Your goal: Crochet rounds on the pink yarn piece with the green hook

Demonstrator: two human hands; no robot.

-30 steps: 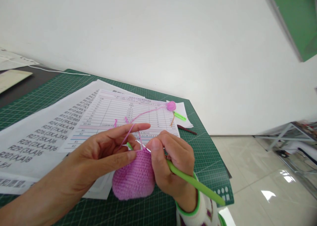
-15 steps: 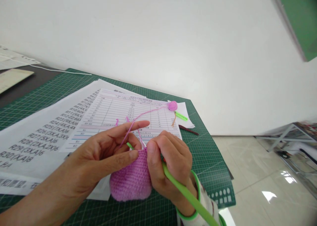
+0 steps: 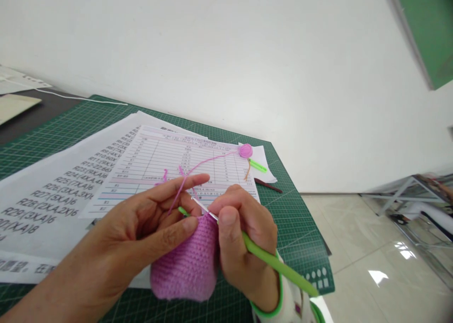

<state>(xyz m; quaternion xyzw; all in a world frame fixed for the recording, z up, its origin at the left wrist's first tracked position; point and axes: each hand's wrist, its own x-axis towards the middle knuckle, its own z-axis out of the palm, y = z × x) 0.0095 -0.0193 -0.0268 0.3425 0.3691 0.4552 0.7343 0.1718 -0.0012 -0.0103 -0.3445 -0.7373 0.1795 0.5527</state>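
Crochet hook (image 3: pixel 276 258) angled into pink rim

Its green handle runs from the near right up toward the far left, and the thin metal shaft (image 3: pixel 204 209) ends at the top edge of the pink crocheted cup (image 3: pixel 186 261). The right hand (image 3: pixel 244 238) pinches the handle between thumb and fingers. The left hand (image 3: pixel 141 224) holds the cup's rim, with its thumb pressed on the stitches and its index finger stretched far. A pink yarn strand (image 3: pixel 208 160) rises past those fingers to a pink yarn ball (image 3: pixel 245 150). The ball sits at the far edge of a printed chart (image 3: pixel 184 162), on a green cutting mat (image 3: pixel 293 228), beside a small green tool (image 3: pixel 257 165).
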